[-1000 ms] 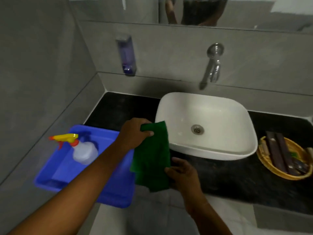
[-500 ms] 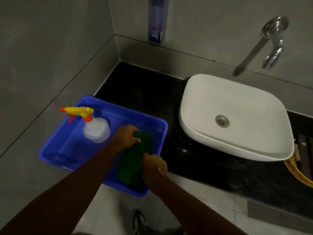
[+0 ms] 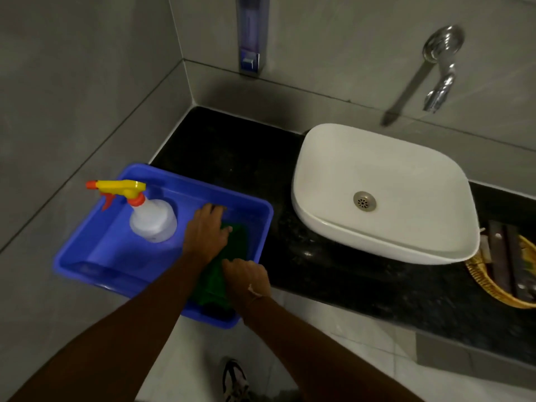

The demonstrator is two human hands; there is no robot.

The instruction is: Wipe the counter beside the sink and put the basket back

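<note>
Presently: Cloth Pressed Into Tub, Basket Untouched

Left hand (image 3: pixel 207 233) laid flat on green cloth (image 3: pixel 229 256) inside blue tub (image 3: pixel 162 250); right hand (image 3: pixel 246 275) apparently pinching the cloth's near edge, fingers hidden. Spray bottle (image 3: pixel 152 220) upright in the tub. Wicker basket (image 3: pixel 499 274) right of sink (image 3: pixel 385 192) on black counter (image 3: pixel 333 271). Judged light, stiff; best gripped by rim, level, contents loose.

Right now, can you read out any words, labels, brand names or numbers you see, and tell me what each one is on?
None can be read.
Spray bottle in the blue tub: no label shows.
Wall dispenser: no print can be made out on its blurred front.
Dark packets in the woven basket: any print is too dim and small to read.
Sink, tap and green cloth: no markings show.
</note>
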